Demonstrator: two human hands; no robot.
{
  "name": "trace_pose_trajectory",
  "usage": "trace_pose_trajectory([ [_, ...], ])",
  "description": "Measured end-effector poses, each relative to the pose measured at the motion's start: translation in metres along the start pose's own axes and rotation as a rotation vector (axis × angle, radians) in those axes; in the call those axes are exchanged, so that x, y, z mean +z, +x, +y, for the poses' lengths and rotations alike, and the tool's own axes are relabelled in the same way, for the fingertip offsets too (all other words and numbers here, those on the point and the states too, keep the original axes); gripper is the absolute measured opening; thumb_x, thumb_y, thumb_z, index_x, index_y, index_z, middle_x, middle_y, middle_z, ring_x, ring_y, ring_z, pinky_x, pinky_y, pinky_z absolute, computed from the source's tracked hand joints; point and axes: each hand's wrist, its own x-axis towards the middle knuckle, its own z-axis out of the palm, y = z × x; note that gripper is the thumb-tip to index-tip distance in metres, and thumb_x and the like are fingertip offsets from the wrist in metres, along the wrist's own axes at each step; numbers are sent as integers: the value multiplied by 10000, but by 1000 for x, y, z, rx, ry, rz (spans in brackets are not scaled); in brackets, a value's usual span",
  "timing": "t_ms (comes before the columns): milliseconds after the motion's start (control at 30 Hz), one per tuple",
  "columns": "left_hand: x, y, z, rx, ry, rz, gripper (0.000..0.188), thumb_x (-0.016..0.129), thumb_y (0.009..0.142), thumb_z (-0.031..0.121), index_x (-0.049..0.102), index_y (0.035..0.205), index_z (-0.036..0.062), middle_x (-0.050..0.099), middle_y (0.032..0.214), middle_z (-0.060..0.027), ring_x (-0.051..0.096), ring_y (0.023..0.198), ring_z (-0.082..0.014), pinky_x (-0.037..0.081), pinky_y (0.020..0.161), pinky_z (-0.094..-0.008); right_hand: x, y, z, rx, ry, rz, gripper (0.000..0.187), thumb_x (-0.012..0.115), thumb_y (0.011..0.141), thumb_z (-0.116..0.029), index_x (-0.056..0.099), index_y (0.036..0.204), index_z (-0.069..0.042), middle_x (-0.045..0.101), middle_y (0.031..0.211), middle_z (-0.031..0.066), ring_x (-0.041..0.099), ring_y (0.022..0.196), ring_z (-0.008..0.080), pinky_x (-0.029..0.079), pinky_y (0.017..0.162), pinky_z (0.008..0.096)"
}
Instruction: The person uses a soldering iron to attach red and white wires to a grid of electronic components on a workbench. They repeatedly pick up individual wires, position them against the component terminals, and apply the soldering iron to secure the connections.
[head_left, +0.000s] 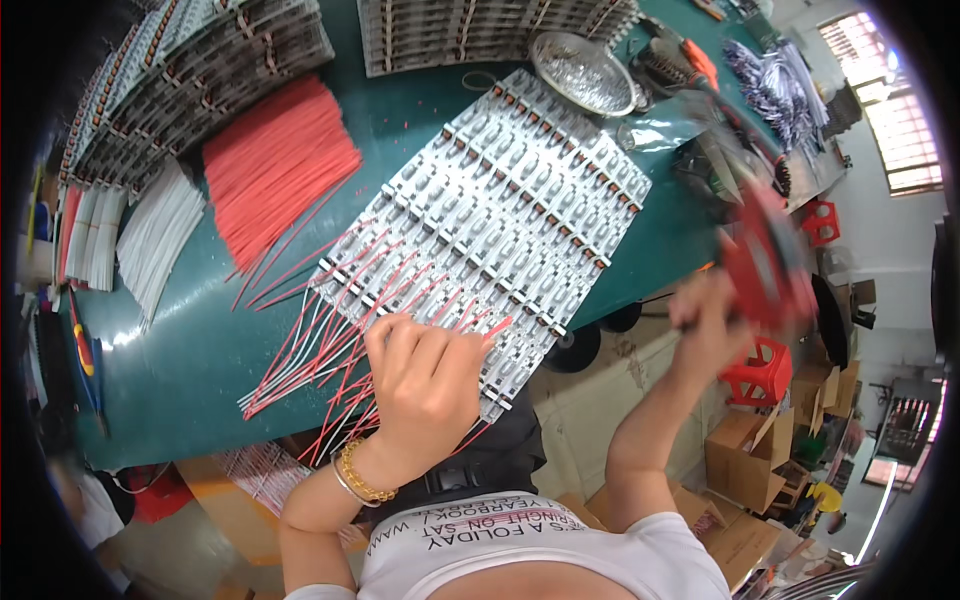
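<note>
A pale panel of many small circuit boards (500,200) lies aslant on the green table in front of me. Thin red and white wires (300,340) run from its lower left rows and hang loose toward the table edge. Over the panel's near corner, my left hand (425,375) is closed, a short red wire end (500,326) poking out past its fingertips. Off the table to the right, my right hand (710,315) grips a red-and-black hand tool (765,260). That tool is smeared by motion, so its exact kind cannot be told.
A bundle of red wires (280,165) and a bundle of white wires (160,235) lie left of the panel. Stacked board panels (200,90) rise behind them. A metal bowl (585,75) touches the panel's far end. Pliers (85,350) rest at left. A red stool (758,375) stands at right.
</note>
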Motion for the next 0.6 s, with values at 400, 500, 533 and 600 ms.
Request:
trace_pose_trajectory([
  [400,-36,4,2,-128,-229,62,107,720,714,9,649,787,42,584,604,-23,510,500,-170,449,760,-356,-16,-25,-9,140,45,-170,432,551,913,-229,452,1182,94,386,474,8,388,361,98,344,376,244],
  [500,-36,8,4,-150,-305,55,92,701,724,-15,636,774,26,581,589,-33,502,472,-175,452,699,-325,-45,-60,-14,158,87,-268,567,572,897,-344,419,1216,100,385,469,-3,389,359,101,356,380,251],
  [533,-35,8,7,-158,-310,31,91,697,725,-20,634,771,25,582,590,-35,503,471,-177,451,684,-319,-51,-67,-14,156,136,-302,593,570,893,-369,415,1222,100,387,470,-7,388,358,100,361,382,253],
  [600,-33,9,5,-132,-236,-10,95,683,740,-4,599,754,40,569,616,-30,511,520,-188,394,664,-328,-61,-86,-20,184,221,-380,645,567,886,-420,407,1232,100,390,472,-16,385,357,98,371,388,255],
])
